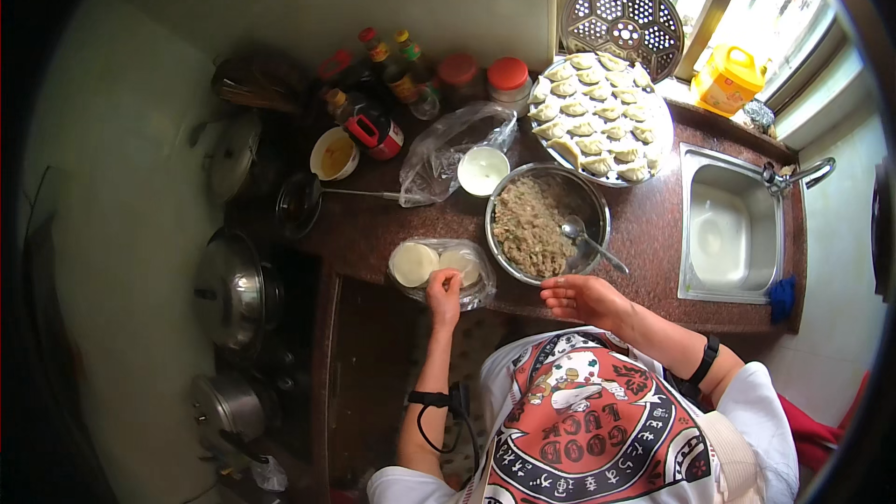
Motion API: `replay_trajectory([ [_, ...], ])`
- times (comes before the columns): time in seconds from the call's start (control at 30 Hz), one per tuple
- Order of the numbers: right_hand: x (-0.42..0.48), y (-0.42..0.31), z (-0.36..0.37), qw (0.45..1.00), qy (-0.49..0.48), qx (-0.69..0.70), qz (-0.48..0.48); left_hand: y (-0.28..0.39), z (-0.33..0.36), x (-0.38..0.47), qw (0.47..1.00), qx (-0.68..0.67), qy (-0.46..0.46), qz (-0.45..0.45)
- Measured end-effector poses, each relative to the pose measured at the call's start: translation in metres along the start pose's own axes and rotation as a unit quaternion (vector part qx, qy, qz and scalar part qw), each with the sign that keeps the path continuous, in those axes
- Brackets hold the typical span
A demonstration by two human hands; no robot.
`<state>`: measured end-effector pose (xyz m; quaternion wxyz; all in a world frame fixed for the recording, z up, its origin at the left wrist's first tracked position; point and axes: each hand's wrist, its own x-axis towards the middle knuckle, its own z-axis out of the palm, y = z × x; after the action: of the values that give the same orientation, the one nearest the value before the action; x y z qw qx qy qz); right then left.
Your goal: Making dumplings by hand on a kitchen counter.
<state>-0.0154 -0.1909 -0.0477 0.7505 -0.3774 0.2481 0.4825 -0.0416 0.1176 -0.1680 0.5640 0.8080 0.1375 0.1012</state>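
My left hand [444,299] is over the near edge of the right stack of round dumpling wrappers [458,260]. Its thumb and fingers pinch together at a wrapper's edge. Beside that stack lies another stack of pale wrappers [414,265], both on a clear plastic bag [478,296]. My right hand [584,299] is by the near rim of a steel mixing bowl [605,206], fingers a little bent and holding nothing. Minced filling [530,227] lies in the bowl, with a metal spoon [603,252] leaning over its right rim.
Rows of folded dumplings [591,108] cover a round tray behind the bowl. A perforated steamer plate [623,21] leans at the window. Right is a steel sink [724,238]. A white bowl [483,171], plastic bag [437,147] and sauce bottles [399,73] stand left; lidded pots [234,294] farther left.
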Motion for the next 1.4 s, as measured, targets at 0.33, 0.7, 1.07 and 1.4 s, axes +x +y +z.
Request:
replay_trajectory([
  [0.33, 0.088, 0.016, 0.056, 0.984, -0.071, -0.163, -0.011, 0.009, -0.009, 0.009, 0.988, -0.101, -0.025, -0.115],
  [0.7, 0.151, 0.034, 0.076, 0.991, -0.078, -0.108, -0.022, 0.023, -0.013, -0.005, 0.981, -0.125, -0.061, -0.137],
  [1.07, 0.165, 0.04, 0.071, 0.992, -0.068, -0.11, -0.015, 0.037, -0.024, 0.0, 0.995, 0.03, -0.1, 0.004],
  [1.4, 0.151, 0.036, 0.081, 0.994, -0.037, -0.102, -0.006, 0.026, -0.039, -0.004, 0.983, -0.134, -0.062, -0.113],
])
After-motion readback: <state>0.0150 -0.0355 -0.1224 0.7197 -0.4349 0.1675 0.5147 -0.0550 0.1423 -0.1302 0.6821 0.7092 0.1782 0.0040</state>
